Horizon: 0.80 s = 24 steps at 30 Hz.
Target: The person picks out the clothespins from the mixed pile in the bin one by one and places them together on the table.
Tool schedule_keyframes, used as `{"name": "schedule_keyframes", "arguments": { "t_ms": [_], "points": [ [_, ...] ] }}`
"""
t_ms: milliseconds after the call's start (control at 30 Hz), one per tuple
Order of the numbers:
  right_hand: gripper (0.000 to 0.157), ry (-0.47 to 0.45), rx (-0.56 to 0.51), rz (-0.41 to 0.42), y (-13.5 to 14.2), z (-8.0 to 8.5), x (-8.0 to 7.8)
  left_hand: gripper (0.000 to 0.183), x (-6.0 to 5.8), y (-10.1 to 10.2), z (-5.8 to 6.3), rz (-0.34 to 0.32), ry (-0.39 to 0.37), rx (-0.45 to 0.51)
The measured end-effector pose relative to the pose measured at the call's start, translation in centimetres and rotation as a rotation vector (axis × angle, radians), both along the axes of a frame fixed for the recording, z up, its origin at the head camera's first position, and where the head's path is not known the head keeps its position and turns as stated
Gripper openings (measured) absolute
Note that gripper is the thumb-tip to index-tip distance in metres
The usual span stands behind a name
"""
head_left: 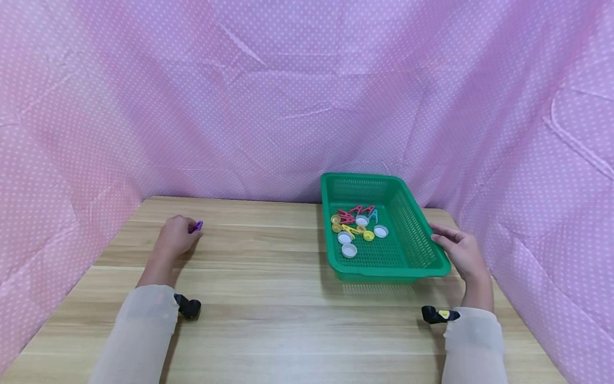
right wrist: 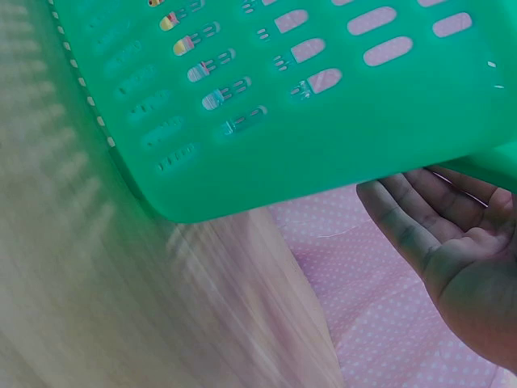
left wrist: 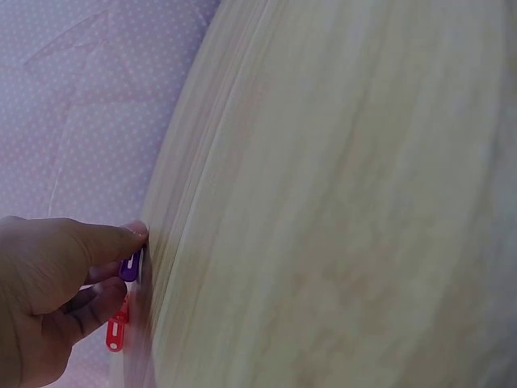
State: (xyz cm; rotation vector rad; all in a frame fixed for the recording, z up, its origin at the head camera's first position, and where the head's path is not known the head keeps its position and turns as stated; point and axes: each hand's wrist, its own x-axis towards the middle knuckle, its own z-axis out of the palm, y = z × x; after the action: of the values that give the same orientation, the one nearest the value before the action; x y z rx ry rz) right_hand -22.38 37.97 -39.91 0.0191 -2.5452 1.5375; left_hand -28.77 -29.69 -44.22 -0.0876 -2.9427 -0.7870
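Observation:
At the far left of the table, my left hand [head_left: 175, 236] pinches a purple clothespin [head_left: 197, 226] between thumb and forefinger. The left wrist view also has a red clothespin [left wrist: 116, 332] just below the fingertips; in the head view the hand hides it. My right hand [head_left: 459, 253] is at the right side of a green plastic basket [head_left: 384, 272], its fingers extended and touching under the rim. Inside the basket lie red clothespins [head_left: 346, 216], a blue clothespin [head_left: 374, 214], a yellow clothespin [head_left: 349, 230], white caps [head_left: 349, 250] and yellow caps [head_left: 368, 236].
A light wooden table [head_left: 259, 298] carries everything. Pink dotted cloth [head_left: 268, 117] hangs behind it and along both sides, with the basket's back close to it. Each wrist wears a small black camera [head_left: 191, 308].

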Motion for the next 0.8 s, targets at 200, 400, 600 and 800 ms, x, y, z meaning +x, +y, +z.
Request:
{"name": "schedule_keyframes", "arguments": {
  "t_ms": [200, 400, 600, 800],
  "points": [
    [0.052, 0.002, -0.003, -0.003, -0.07, 0.01, 0.11, 0.035, 0.11, -0.07, 0.22, 0.011, -0.011, 0.000],
    [0.051, 0.002, -0.005, -0.002, 0.01, -0.07, 0.02, 0.036, 0.19, -0.32, 0.24, 0.029, -0.014, 0.004],
    [0.050, 0.004, 0.002, 0.000, 0.07, -0.15, -0.06, 0.036, 0.17, -0.59, 0.04, 0.037, -0.018, 0.009],
    [0.051, 0.001, -0.002, -0.003, 0.05, -0.13, -0.06, 0.037, 0.21, -0.43, 0.05, 0.038, -0.034, 0.012]
  ]
}}
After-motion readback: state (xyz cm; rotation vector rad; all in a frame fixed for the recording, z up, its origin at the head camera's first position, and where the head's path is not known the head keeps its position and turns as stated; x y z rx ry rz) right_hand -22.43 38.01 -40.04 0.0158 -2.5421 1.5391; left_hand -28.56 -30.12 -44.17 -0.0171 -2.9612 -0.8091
